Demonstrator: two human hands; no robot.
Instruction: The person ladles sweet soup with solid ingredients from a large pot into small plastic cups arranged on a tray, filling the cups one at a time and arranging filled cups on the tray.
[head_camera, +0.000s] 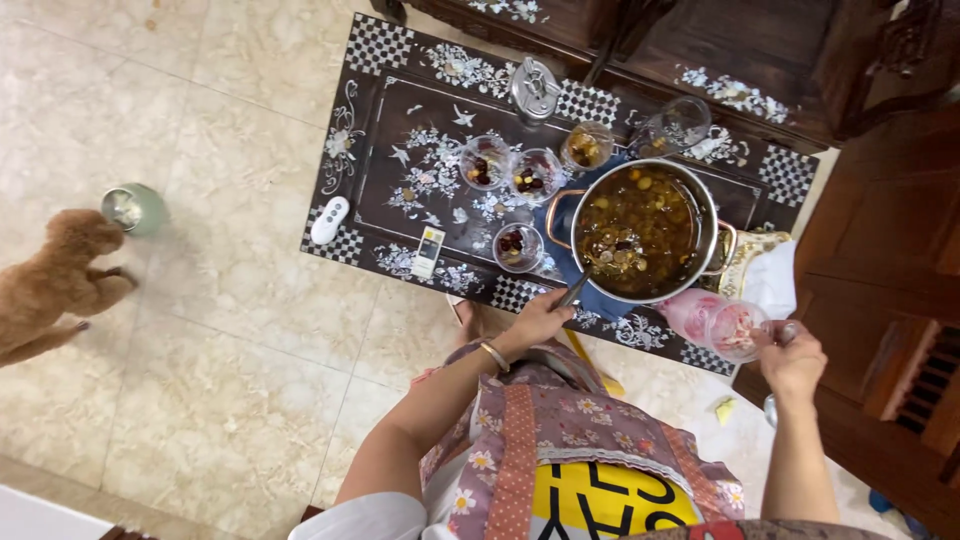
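Steel pot (700, 215) of dark sweet soup sits on a blue cloth (560, 255) at the near edge of the inlaid table (400, 110). Left hand (540, 318) is closed round the ladle (580, 288) handle, its bowl sunk in the soup; right hand (792, 362) grips a pink glass (722, 325) just beside the pot. Best to tilt the glass close over the rim and lift the ladle level, so nothing drips on the cloth

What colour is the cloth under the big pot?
Dark blue: the cloth lies beneath the steel pot, seen in the head view.
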